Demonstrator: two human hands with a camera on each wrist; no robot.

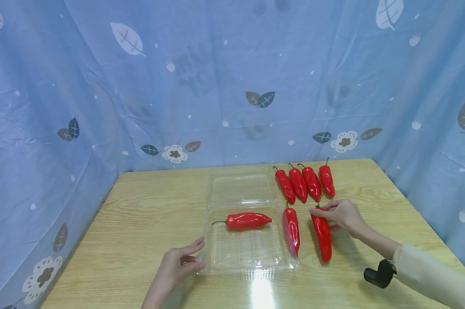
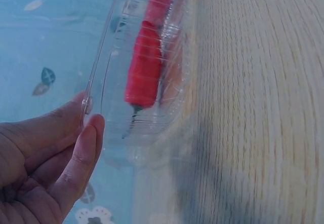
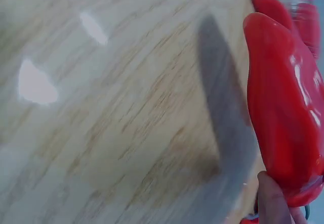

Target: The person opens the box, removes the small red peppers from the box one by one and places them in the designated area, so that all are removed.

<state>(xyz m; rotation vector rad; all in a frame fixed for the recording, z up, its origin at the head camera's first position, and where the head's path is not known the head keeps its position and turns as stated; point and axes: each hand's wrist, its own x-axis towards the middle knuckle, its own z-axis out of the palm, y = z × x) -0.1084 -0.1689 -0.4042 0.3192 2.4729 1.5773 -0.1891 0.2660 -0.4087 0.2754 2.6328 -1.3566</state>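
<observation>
My right hand point(image 1: 344, 216) holds a long red pepper point(image 1: 323, 240) near its stem end, with the tip pointing toward the table's front. In the right wrist view the held pepper point(image 3: 283, 102) casts a shadow on the wood. A clear plastic clamshell box point(image 1: 248, 257) lies with its lid point(image 1: 240, 189) folded back. My left hand point(image 1: 180, 262) pinches the box's left rim between thumb and finger, as the left wrist view also shows. Inside the box one red pepper point(image 1: 248, 221) lies sideways, stem to the left. Another pepper point(image 1: 292, 231) lies along the box's right wall.
Several red peppers point(image 1: 299, 184) lie in a row at the back right of the wooden table point(image 1: 147, 214), stems pointing away. A blue patterned cloth point(image 1: 224, 77) hangs behind and at both sides. A black device point(image 1: 380, 274) sits at the right wrist.
</observation>
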